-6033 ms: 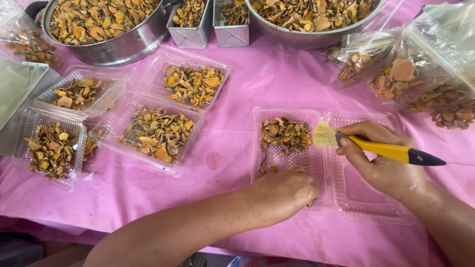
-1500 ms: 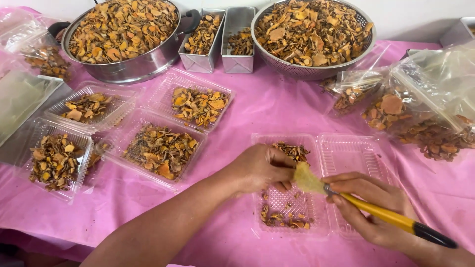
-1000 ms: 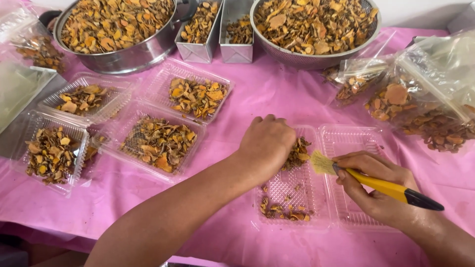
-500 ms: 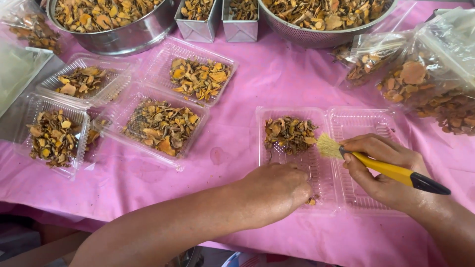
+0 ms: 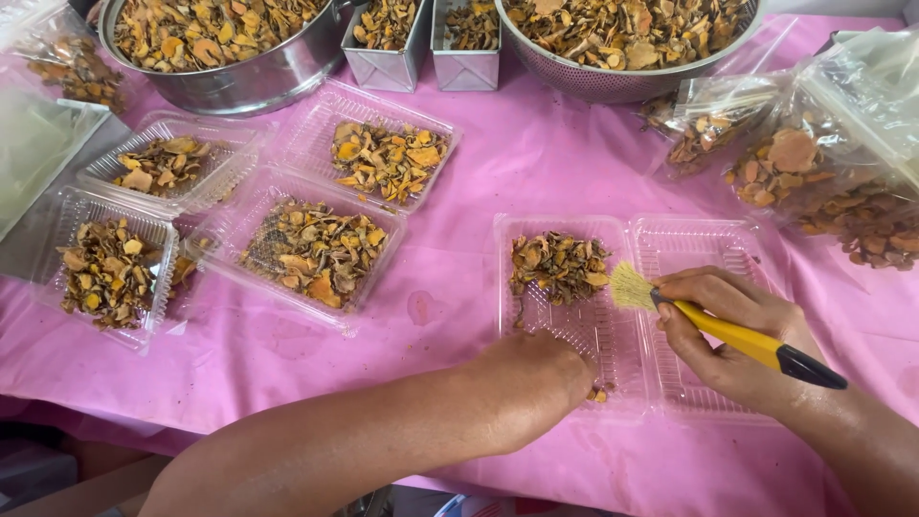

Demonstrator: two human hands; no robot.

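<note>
At lower centre of the frame the left hand [image 5: 538, 373] rests knuckles-up on the near end of an open clear clamshell box [image 5: 713, 251], fingers curled under so I cannot tell whether they grasp anything. Just right of it the right hand [image 5: 732, 335] has its fingers closed around a yellow-handled brush [image 5: 737, 335], bristles touching the pile of dried orange-brown slices [image 5: 560, 266] at the far end of the box's left half. Four filled clear trays [image 5: 316, 251] sit on the pink surface [image 5: 479, 182] at left; metal bowls [image 5: 230, 81] line the upper edge
</note>
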